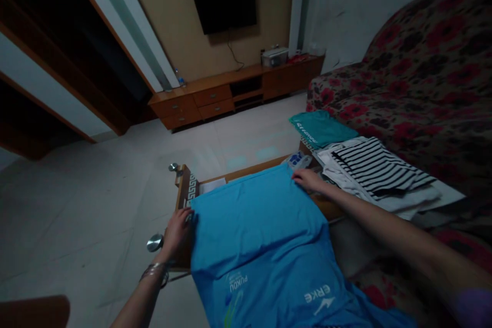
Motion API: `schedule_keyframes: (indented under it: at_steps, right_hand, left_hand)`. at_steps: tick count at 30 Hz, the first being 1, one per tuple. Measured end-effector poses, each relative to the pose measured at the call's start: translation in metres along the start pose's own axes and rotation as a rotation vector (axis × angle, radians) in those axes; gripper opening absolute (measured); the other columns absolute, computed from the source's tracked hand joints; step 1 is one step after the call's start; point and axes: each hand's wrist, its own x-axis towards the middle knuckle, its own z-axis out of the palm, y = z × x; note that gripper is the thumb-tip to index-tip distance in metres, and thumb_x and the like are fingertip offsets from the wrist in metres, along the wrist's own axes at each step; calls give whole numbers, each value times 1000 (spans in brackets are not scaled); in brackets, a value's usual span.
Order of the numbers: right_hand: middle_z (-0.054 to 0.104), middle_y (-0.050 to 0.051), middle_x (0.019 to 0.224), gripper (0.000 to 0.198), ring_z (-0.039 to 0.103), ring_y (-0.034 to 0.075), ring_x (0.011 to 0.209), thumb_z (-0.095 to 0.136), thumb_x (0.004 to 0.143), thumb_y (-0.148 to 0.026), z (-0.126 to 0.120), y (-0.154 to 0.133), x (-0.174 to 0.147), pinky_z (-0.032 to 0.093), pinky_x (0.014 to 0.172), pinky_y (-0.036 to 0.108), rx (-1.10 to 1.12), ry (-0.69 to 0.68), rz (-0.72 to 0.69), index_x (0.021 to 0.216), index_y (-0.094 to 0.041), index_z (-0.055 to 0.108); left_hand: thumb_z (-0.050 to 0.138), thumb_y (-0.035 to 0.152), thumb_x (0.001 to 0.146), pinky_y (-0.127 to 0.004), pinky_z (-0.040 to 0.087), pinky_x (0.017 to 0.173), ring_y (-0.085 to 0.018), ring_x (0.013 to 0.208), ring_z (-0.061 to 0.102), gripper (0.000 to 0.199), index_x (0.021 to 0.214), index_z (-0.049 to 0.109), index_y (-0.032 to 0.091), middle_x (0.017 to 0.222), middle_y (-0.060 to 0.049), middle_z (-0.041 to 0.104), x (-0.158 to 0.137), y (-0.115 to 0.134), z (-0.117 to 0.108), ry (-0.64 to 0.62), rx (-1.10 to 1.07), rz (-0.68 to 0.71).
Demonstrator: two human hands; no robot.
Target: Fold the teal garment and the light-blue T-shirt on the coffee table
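A bright blue T-shirt (261, 220) is spread out over a coffee table, its hem at the far side and its chest, printed "ERKE" and "PUKOU", towards me. My left hand (179, 228), with bracelets on the wrist, has its fingers closed on the hem's left corner. At the hem's right corner, my right hand (307, 180) pinches the cloth between thumb and fingers. The sleeves and collar run out of view at the bottom.
To the right lie a folded striped shirt (378, 166) on white clothes and a folded teal shirt (325, 128), next to a flowered sofa (430, 72). The coffee table (183, 187) has round metal fittings at its left. Beyond stand a wooden TV cabinet (215, 97) and a wall-mounted television (226, 2).
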Motion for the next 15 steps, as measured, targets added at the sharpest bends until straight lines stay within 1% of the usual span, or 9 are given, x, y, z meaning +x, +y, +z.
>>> schedule_keyframes:
  at_steps: [2,4,6,8,11,13,15]
  right_hand:
    - [66,11,113,28,58,19,103,52,88,-17,-2,-1,30,41,92,27,-37,90,24,110,-11,68]
    - [61,12,120,34,54,19,111,56,86,-19,1,-3,49,38,96,28,-93,128,7,118,-11,64]
    - [58,13,125,42,49,21,116,62,83,-20,3,-5,62,37,98,29,-166,131,-6,125,-12,60]
    - [56,13,128,48,48,22,118,67,82,-25,3,-8,72,37,99,31,-250,100,9,128,-14,59]
    - [57,15,126,44,50,25,116,70,81,-34,1,-10,84,39,97,33,-344,32,43,120,-14,64]
    - [58,17,123,40,51,27,115,71,80,-36,1,-9,89,40,96,34,-369,9,65,112,-13,67]
    - [58,18,123,39,52,29,115,73,78,-36,2,-7,92,41,95,36,-382,-7,85,109,-13,69]
  left_hand:
    - [44,9,76,-41,36,106,-26,127,44,48,120,61,19,137,-9,55,28,-8,2,-13,81,6]
    - [42,4,73,-42,36,105,-26,131,41,58,126,59,20,140,-7,53,47,-13,2,-44,128,1]
    - [42,0,68,-41,36,103,-26,132,41,67,129,57,22,140,-6,53,60,-16,-2,-107,142,5]
    - [45,0,63,-40,36,102,-26,130,43,72,130,55,23,138,-6,55,70,-17,-6,-194,145,-2]
    - [50,7,64,-43,37,101,-28,125,46,67,129,56,23,133,-6,58,82,-19,-11,-286,151,-9]
    - [52,11,65,-43,38,100,-29,123,49,61,125,58,23,129,-7,59,89,-21,-12,-303,164,-11]
    - [52,12,64,-44,39,98,-30,120,51,56,119,60,21,124,-8,61,95,-23,-11,-337,193,-11]
